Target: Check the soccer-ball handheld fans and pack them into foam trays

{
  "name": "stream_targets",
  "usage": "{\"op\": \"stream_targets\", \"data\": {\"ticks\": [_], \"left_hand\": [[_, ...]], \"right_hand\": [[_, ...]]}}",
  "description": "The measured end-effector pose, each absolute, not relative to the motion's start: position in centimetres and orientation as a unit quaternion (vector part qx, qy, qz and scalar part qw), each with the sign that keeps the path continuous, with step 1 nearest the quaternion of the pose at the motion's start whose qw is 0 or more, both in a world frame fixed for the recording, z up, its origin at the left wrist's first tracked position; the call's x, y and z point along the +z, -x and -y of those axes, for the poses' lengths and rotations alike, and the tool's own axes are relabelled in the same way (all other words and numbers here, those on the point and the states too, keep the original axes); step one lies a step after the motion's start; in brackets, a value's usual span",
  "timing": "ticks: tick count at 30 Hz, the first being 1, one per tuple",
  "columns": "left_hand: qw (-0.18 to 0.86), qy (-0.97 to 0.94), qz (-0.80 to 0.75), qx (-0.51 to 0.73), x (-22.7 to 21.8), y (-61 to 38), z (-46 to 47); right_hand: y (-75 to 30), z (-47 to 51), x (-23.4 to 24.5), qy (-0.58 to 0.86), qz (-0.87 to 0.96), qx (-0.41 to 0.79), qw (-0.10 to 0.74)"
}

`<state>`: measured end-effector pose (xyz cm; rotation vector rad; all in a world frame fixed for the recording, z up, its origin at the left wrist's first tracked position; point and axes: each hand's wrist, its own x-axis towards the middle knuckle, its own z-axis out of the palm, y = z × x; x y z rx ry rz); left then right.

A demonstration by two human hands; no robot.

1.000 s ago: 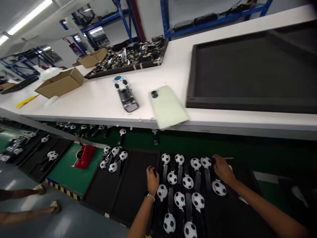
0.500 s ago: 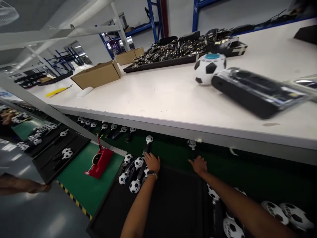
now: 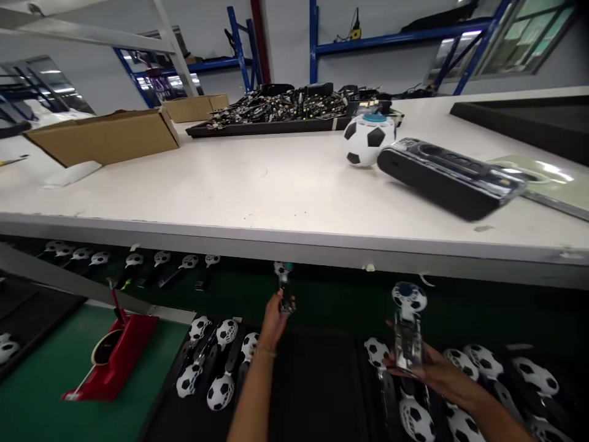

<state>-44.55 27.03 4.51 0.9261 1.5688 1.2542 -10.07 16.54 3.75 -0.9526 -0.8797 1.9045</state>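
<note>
Both hands have come up off the ledge: the right hand now raises a football-topped handle, and the left hand grips a second handle.

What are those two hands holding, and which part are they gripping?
The right hand grips a football-headed stick by its clear body, below the ball. The left hand grips another stick by its narrow stem.

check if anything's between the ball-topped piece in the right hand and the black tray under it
Yes: other ball-topped pieces lying in the black tray sit directly below the held piece and the right hand.
</note>
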Motion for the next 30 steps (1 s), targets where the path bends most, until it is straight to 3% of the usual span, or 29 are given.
{"op": "stream_targets", "data": {"ticks": [4,7,11,18,30], "left_hand": [[0.676,-0.269,-0.319,0.608,6.9,35.8,-17.8],[0.718,-0.197,-0.243,0.622,9.3,30.8,-11.7],[0.744,-0.139,-0.252,0.603,13.9,28.0,-7.4],[0.732,-0.228,-0.3,0.568,20.5,25.5,-4.2],[0.711,-0.321,-0.324,0.535,22.3,12.6,0.1]], "right_hand": [[11.8,-13.7,8.7,0.372,0.32,0.698,0.521],[14.5,-12.8,12.2,0.312,0.256,0.743,0.534],[15.8,-11.5,16.8,0.259,0.138,0.835,0.466],[11.5,-8.6,20.7,0.15,0.136,0.87,0.45],[-2.5,-2.7,22.9,0.105,0.18,0.85,0.483]]}}
